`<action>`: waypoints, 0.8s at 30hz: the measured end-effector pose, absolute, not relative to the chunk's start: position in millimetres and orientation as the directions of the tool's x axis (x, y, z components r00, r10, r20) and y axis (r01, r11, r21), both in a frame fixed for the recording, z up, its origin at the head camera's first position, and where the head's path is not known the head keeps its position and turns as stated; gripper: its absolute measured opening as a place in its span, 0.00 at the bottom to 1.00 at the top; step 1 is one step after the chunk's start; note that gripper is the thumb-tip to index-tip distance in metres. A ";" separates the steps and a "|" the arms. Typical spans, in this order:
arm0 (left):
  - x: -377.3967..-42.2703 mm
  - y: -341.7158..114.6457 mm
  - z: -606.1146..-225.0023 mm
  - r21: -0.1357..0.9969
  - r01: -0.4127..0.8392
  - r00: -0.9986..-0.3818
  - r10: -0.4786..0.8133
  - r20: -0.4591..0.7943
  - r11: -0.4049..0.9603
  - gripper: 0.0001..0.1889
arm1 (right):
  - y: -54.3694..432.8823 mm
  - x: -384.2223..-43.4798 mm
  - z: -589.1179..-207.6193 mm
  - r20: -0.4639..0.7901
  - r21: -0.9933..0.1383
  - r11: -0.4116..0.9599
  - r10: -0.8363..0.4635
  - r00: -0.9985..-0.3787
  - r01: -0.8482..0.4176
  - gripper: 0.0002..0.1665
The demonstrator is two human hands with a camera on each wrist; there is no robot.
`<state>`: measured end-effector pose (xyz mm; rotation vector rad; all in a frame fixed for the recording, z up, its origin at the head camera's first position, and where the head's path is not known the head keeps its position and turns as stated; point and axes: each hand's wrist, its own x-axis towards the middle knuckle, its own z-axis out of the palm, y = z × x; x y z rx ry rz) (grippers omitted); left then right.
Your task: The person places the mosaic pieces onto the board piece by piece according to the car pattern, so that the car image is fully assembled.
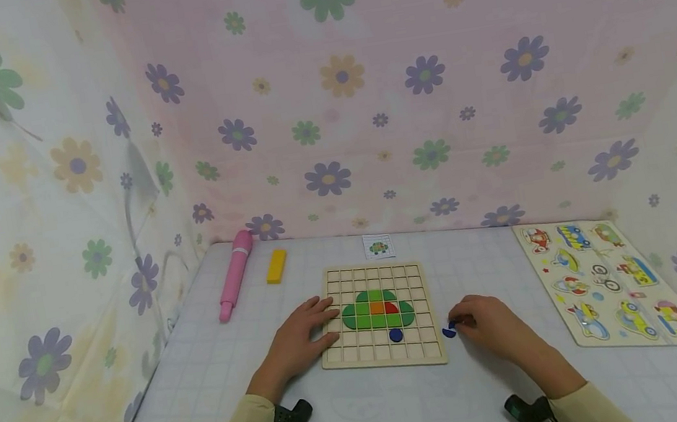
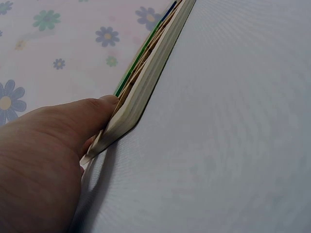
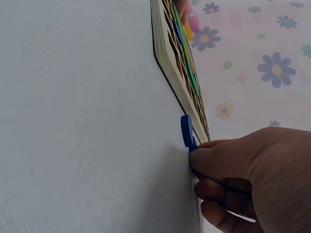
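A square wooden grid board [image 1: 341, 358] lies on the table. On it green, orange and red pieces form a rounded shape, with a blue round piece [image 1: 396, 335] below. My left hand [image 1: 299, 335] rests at the board's left edge, fingers spread; in the left wrist view the thumb [image 2: 104, 104] lies on the rim. Just off the board's right side, my right hand [image 1: 485, 320] pinches a small blue piece [image 3: 193, 144] between thumb and fingertips, which partly hide it. A blue half-round piece [image 1: 449, 332] is right beside those fingertips.
A small picture card [image 1: 379, 246] lies behind the board. To the back left are a yellow block [image 1: 277, 266] and a pink microphone-shaped toy [image 1: 235, 277]. A vehicle puzzle board [image 1: 612, 287] lies at the right. Flowered cloth walls [image 1: 373, 89] enclose the table.
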<state>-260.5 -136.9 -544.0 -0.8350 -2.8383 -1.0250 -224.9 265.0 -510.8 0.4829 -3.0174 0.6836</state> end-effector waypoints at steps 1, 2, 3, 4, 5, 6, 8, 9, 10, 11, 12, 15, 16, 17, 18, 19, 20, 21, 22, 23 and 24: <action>-260.5 -136.8 -543.9 0.591 0.486 -0.858 0.480 0.183 0.644 0.26 | 264.6 -225.0 -510.5 0.078 -0.418 0.858 -0.294 -0.953 -0.299 0.11; -260.4 -136.8 -543.7 0.592 0.484 -0.859 0.479 0.182 0.644 0.26 | 264.4 -225.3 -510.4 0.078 -0.414 0.859 -0.296 -0.952 -0.301 0.11; -260.3 -136.8 -543.8 0.591 0.483 -0.860 0.478 0.179 0.646 0.26 | 264.1 -225.4 -510.0 0.081 -0.411 0.859 -0.299 -0.951 -0.305 0.10; -260.2 -136.9 -543.7 0.592 0.481 -0.861 0.477 0.178 0.647 0.26 | 264.3 -226.0 -510.3 0.084 -0.405 0.860 -0.302 -0.950 -0.309 0.10; -260.2 -136.9 -543.8 0.588 0.480 -0.862 0.476 0.175 0.651 0.26 | 264.2 -226.4 -510.1 0.086 -0.401 0.862 -0.302 -0.949 -0.310 0.10; -260.2 -137.0 -543.8 0.587 0.479 -0.862 0.476 0.174 0.653 0.26 | 264.3 -226.7 -509.7 0.090 -0.398 0.861 -0.305 -0.948 -0.316 0.10; -260.1 -137.1 -543.8 0.584 0.477 -0.863 0.475 0.171 0.657 0.26 | 264.3 -226.8 -508.0 0.097 -0.401 0.857 -0.312 -0.945 -0.324 0.10; -260.1 -137.1 -543.7 0.583 0.476 -0.864 0.475 0.169 0.658 0.26 | 264.2 -226.9 -507.1 0.098 -0.403 0.856 -0.312 -0.945 -0.325 0.10; -260.1 -137.0 -543.8 0.584 0.476 -0.864 0.475 0.169 0.658 0.26 | 264.1 -227.0 -506.0 0.099 -0.404 0.854 -0.316 -0.944 -0.328 0.10; -260.1 -137.0 -543.9 0.584 0.475 -0.864 0.475 0.167 0.658 0.26 | 263.9 -226.9 -504.4 0.098 -0.409 0.851 -0.318 -0.943 -0.329 0.10; -260.0 -136.9 -543.5 0.589 0.473 -0.864 0.475 0.166 0.655 0.26 | 263.6 -226.9 -503.1 0.098 -0.411 0.849 -0.322 -0.942 -0.333 0.10; -260.3 -136.8 -543.9 0.593 0.472 -0.864 0.475 0.166 0.652 0.26 | 260.7 -227.0 -498.2 0.089 -0.412 0.850 -0.321 -0.943 -0.329 0.10; -260.5 -136.7 -544.0 0.592 0.474 -0.864 0.475 0.168 0.652 0.26 | 259.2 -227.0 -496.1 0.087 -0.412 0.850 -0.322 -0.943 -0.328 0.10; -260.5 -136.7 -544.0 0.592 0.474 -0.864 0.475 0.168 0.652 0.26 | 257.6 -227.0 -494.3 0.085 -0.412 0.850 -0.323 -0.943 -0.328 0.10; -260.5 -136.7 -543.9 0.592 0.475 -0.863 0.476 0.169 0.651 0.26 | 255.6 -226.8 -492.2 0.087 -0.410 0.850 -0.326 -0.942 -0.331 0.10; -260.7 -136.6 -544.2 0.591 0.476 -0.863 0.475 0.171 0.651 0.26 | 253.6 -226.7 -490.2 0.085 -0.411 0.849 -0.327 -0.941 -0.332 0.10; -260.6 -136.6 -544.0 0.591 0.476 -0.863 0.475 0.171 0.651 0.26 | 251.7 -226.6 -488.5 0.088 -0.410 0.848 -0.330 -0.940 -0.336 0.10; -260.6 -136.5 -543.8 0.592 0.476 -0.863 0.476 0.172 0.650 0.26 | 250.1 -226.7 -487.2 0.092 -0.411 0.845 -0.335 -0.938 -0.342 0.10; -260.6 -136.5 -543.8 0.592 0.476 -0.862 0.477 0.171 0.650 0.26 | 248.5 -226.6 -485.7 0.097 -0.412 0.842 -0.340 -0.935 -0.349 0.10; -260.5 -136.5 -543.7 0.593 0.476 -0.862 0.477 0.170 0.650 0.26 | 247.0 -226.4 -484.7 0.103 -0.415 0.837 -0.346 -0.932 -0.357 0.10; -260.6 -136.3 -543.8 0.594 0.477 -0.862 0.478 0.171 0.648 0.26 | 245.6 -226.3 -483.8 0.107 -0.417 0.834 -0.350 -0.931 -0.361 0.10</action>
